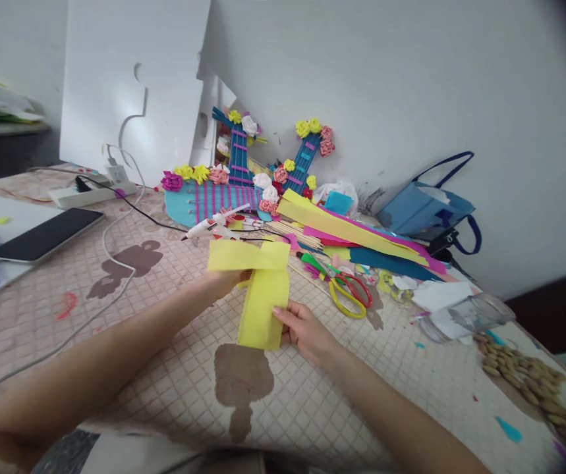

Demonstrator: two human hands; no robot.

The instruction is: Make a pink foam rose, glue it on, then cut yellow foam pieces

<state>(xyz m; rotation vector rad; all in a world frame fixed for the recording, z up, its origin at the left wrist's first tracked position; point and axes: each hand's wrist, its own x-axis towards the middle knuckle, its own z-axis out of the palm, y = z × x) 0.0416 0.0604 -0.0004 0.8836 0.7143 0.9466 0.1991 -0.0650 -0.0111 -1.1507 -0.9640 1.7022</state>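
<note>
Yellow paper point(264, 306) is held up over the table in front of me, one strip running sideways at the top and another hanging down. My right hand point(302, 328) pinches the right edge of the hanging part, thumb in front. My left hand point(228, 282) is behind the sideways strip, its fingers mostly hidden by the paper, which it grips from below. Just beyond the paper lies a white glue gun point(212, 227). To the right are scissors with yellow handles point(346, 299) and scissors with red handles point(356, 288).
Long paper strips point(352, 227), wooden sticks point(295, 234) and flower-decorated crafts point(223, 201) lie at the back. A phone point(45, 234), cable and power strip point(82, 191) are left. Jars point(480, 313), nuts point(520, 378) and a blue bag point(421, 207) are right.
</note>
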